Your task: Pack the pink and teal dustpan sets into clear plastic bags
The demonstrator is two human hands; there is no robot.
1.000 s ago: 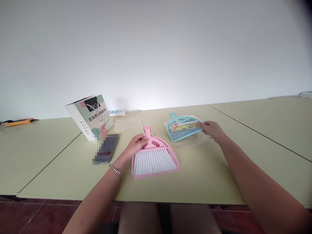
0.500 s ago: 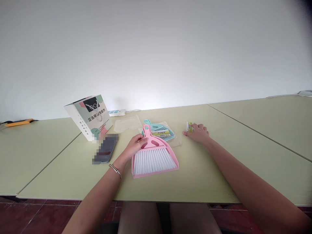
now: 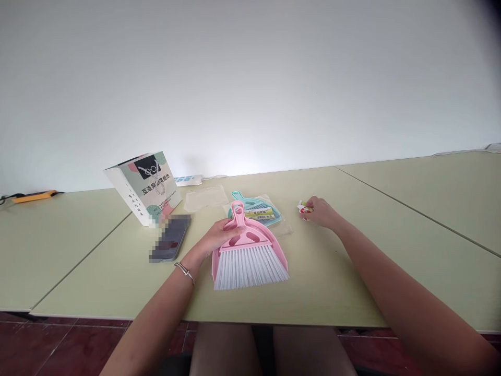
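Brush (image 3: 250, 265), pink, points lengthwise toward the wall (image 3: 250, 94), handle (image 3: 239, 221) foremost.

Soft light, one darkened corner

Diffuse light makes the white wall (image 3: 250, 86) brightest low at its middle, greying upward; blurry black fills the upper right corner. Shadows on the worktop (image 3: 332, 284) are faint. White brush bristles (image 3: 250, 267) look crisp; pixelation masks part of the smartphone (image 3: 175, 240).
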